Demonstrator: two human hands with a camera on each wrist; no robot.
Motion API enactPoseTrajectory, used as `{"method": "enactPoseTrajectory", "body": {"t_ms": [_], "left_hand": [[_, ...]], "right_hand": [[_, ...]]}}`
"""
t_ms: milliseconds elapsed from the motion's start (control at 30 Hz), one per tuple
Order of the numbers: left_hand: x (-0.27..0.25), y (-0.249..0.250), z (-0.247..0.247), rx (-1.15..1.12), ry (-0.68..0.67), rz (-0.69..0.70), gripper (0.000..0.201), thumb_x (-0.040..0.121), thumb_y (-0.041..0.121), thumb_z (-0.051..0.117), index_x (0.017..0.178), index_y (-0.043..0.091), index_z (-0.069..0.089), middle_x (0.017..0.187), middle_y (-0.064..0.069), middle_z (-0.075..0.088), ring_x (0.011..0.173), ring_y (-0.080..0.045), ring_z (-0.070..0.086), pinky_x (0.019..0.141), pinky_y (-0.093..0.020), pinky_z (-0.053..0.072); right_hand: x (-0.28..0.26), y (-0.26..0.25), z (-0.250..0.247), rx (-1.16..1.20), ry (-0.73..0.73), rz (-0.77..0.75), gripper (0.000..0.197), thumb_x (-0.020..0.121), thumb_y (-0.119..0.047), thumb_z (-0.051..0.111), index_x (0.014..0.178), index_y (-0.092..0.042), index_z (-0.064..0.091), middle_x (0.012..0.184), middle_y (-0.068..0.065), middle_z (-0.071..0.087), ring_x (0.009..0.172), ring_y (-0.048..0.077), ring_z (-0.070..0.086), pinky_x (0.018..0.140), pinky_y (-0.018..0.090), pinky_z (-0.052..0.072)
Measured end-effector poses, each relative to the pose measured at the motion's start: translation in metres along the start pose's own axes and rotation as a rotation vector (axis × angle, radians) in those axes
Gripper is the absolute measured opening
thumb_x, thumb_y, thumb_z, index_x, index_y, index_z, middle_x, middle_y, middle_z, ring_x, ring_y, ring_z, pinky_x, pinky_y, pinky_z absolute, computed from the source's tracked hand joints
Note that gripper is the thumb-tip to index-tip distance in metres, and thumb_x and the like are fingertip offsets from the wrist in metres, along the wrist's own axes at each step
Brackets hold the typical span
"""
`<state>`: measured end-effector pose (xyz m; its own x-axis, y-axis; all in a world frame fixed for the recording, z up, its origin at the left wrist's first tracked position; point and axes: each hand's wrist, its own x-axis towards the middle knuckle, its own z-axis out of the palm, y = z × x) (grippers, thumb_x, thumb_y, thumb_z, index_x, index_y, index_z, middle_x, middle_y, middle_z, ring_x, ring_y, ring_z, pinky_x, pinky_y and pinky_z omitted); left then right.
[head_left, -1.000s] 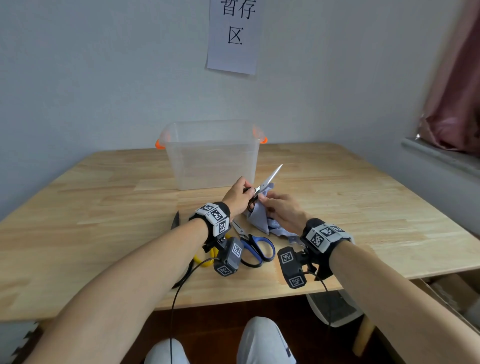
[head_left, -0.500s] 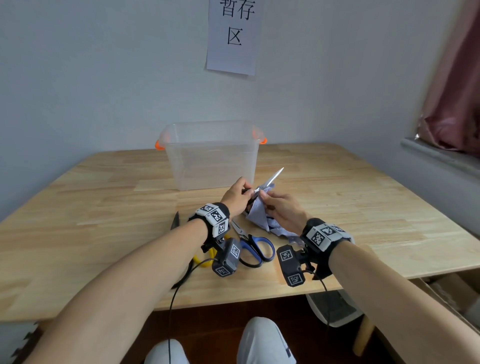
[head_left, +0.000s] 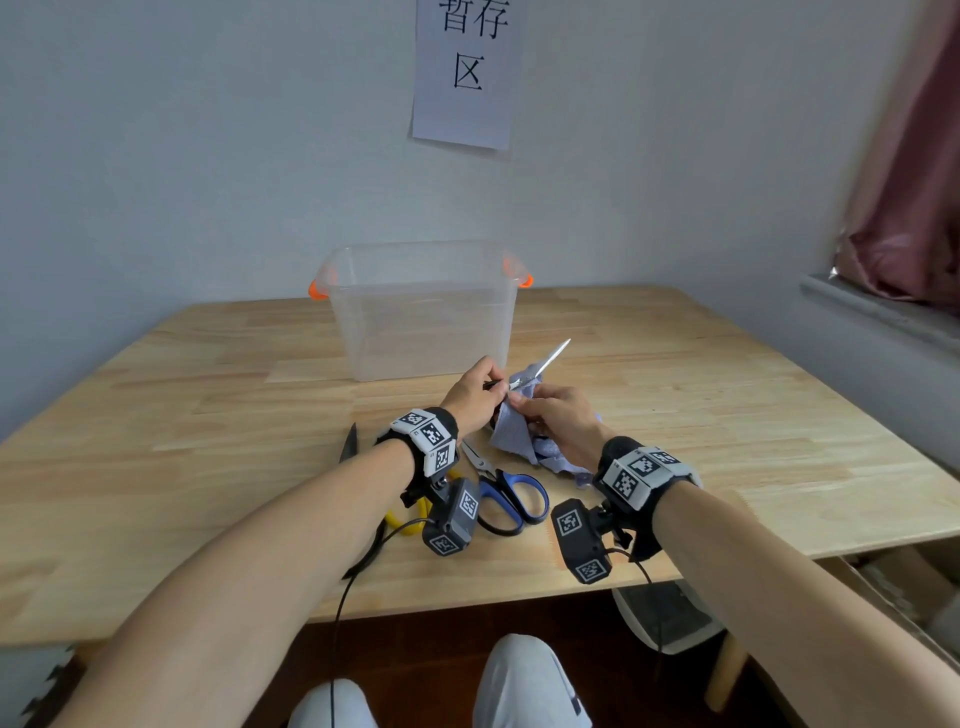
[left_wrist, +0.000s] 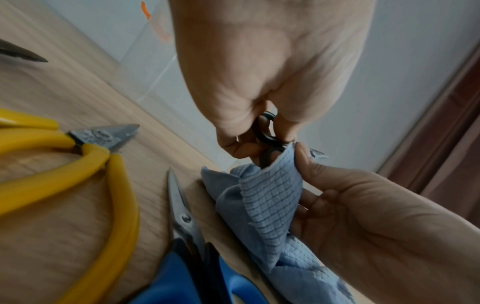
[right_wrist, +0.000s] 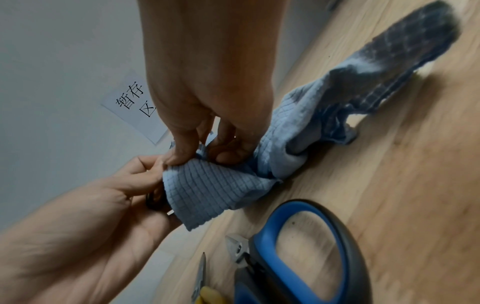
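Black-handled scissors (head_left: 545, 361) with blue cloth (head_left: 511, 434), held just above the bench (head_left: 727, 415).
Left grip (head_left: 475, 392) is curled round the handles, blades angled upward. Right grip (head_left: 556, 421) pinches the blue cloth around the pivot, and the cloth's tail lies on the bench.

table (head_left: 727, 415): bin (head_left: 423, 322) at back | pliers (left_wrist: 91, 149) left of lying scissors (head_left: 496, 488) | cloth (head_left: 511, 431) right of them

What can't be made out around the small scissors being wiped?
The small scissors: pivot and lower blades are wrapped by the cloth in every view; handles sit mostly inside the left hand.
The yellow pliers: in the head view, mostly behind the left wrist camera.
The dark pointed tool: in the head view, the rest lies under the left forearm; the left wrist view cuts it off.
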<state>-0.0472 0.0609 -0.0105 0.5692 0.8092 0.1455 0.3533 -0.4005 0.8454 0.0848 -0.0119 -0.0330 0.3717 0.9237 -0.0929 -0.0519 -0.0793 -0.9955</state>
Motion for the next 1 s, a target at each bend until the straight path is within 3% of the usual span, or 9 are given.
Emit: {"method": "enactPoseTrajectory", "body": {"t_ms": [100,267,467,567,700,867,1000], "left_hand": [[-0.001,0.0,0.0,-0.004,-0.003,0.004,0.008,0.101,0.015,0.049,0.093,0.012,0.049,0.1,-0.014,0.058,0.091,-0.022,0.051,0.079,-0.033,0.042],[-0.001,-0.001,0.0,0.015,-0.017,0.029,0.008,0.101,0.012,0.049,0.094,0.009,0.052,0.099,-0.013,0.057,0.094,-0.022,0.051,0.09,-0.039,0.045],[0.0,-0.003,0.0,0.02,-0.042,0.027,0.008,0.101,0.012,0.048,0.094,0.011,0.052,0.104,-0.018,0.059,0.098,-0.024,0.051,0.093,-0.04,0.044],[0.0,-0.002,-0.002,0.028,-0.051,0.025,0.007,0.101,0.012,0.047,0.095,0.011,0.052,0.102,-0.015,0.057,0.096,-0.023,0.05,0.086,-0.034,0.042],[0.001,0.0,-0.002,0.035,-0.059,0.028,0.008,0.102,0.012,0.046,0.095,0.012,0.05,0.093,-0.009,0.053,0.086,-0.02,0.046,0.077,-0.03,0.038],[-0.001,-0.001,-0.003,-0.03,-0.063,0.0,0.023,0.102,0.012,0.045,0.081,0.021,0.046,0.08,-0.007,0.052,0.075,-0.024,0.05,0.072,-0.035,0.044],[-0.004,0.001,-0.004,-0.056,-0.063,-0.01,0.024,0.102,0.01,0.044,0.081,0.02,0.046,0.074,-0.005,0.051,0.064,-0.019,0.05,0.065,-0.032,0.046]], "right_hand": [[-0.001,0.0,0.001,0.021,0.025,0.005,0.038,0.087,-0.022,0.075,0.104,0.01,0.066,0.084,0.015,0.06,0.075,0.024,0.048,0.062,0.028,0.043],[-0.003,-0.003,0.002,0.057,0.054,0.045,0.017,0.089,-0.015,0.073,0.077,-0.003,0.068,0.061,0.006,0.058,0.05,0.012,0.047,0.048,0.023,0.038],[0.001,-0.003,0.006,0.06,0.152,0.044,0.02,0.086,-0.01,0.074,0.067,-0.008,0.07,0.056,0.002,0.06,0.053,0.014,0.047,0.052,0.024,0.04],[0.003,-0.003,0.011,0.089,0.186,0.05,0.012,0.086,-0.01,0.075,0.075,-0.007,0.073,0.069,0.01,0.067,0.064,0.02,0.057,0.059,0.029,0.048],[-0.001,-0.004,0.016,0.177,0.206,0.015,0.007,0.087,-0.006,0.073,0.083,-0.001,0.074,0.086,0.019,0.072,0.082,0.029,0.068,0.084,0.044,0.056],[-0.002,-0.005,0.02,0.17,0.239,-0.003,0.015,0.089,-0.01,0.071,0.075,-0.004,0.073,0.09,0.024,0.071,0.087,0.035,0.069,0.09,0.054,0.055],[-0.004,-0.006,0.021,0.187,0.243,-0.007,0.015,0.089,-0.014,0.072,0.081,-0.001,0.073,0.098,0.029,0.071,0.099,0.045,0.068,0.086,0.06,0.055]]}}
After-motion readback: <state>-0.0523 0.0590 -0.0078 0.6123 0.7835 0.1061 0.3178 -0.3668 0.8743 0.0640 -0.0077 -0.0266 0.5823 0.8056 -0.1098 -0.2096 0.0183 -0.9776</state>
